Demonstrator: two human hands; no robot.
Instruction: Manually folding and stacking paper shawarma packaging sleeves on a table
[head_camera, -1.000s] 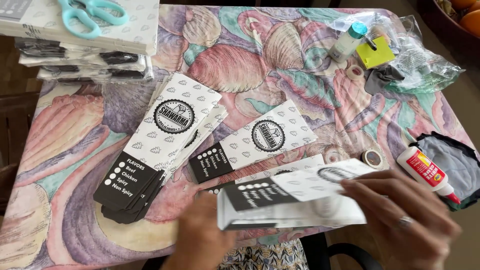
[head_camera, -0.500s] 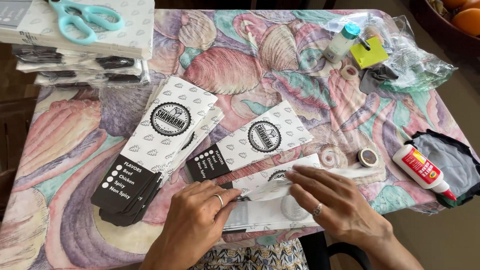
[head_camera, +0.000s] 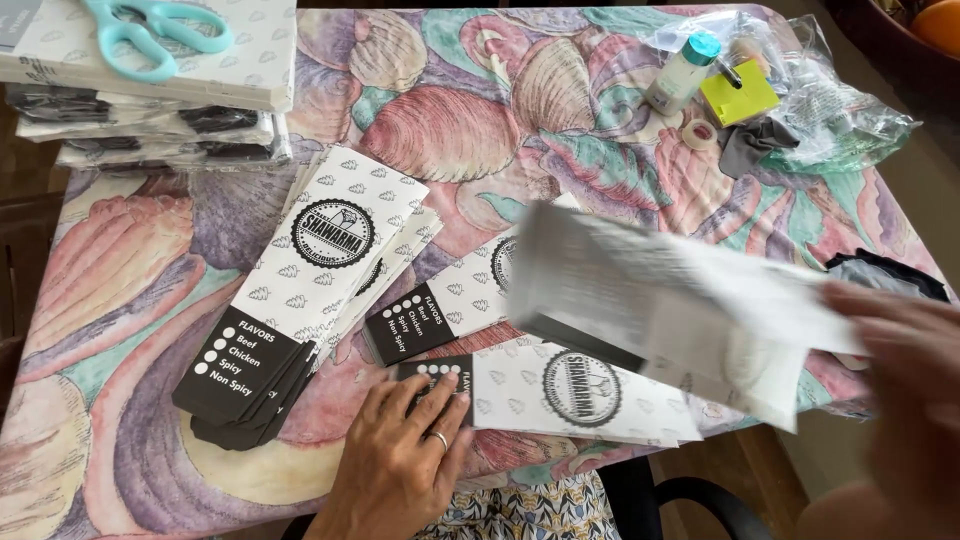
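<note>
Left hand (head_camera: 400, 455) flat, open, pinning white-and-black printed paper sleeve (head_camera: 560, 392) to bench; right hand (head_camera: 900, 350), blurred, grips lifted white sheet (head_camera: 660, 300); grip extent unclear; sheet may crease.

A table fills most of the view, covered by a cloth (head_camera: 130, 300) printed with large seashells in pink, purple, teal and cream. Soft, even daylight falls across it. Dark wooden floor (head_camera: 20, 270) shows along the left edge. At the near edge, a black chair frame (head_camera: 700, 495) curves below the tabletop.
</note>
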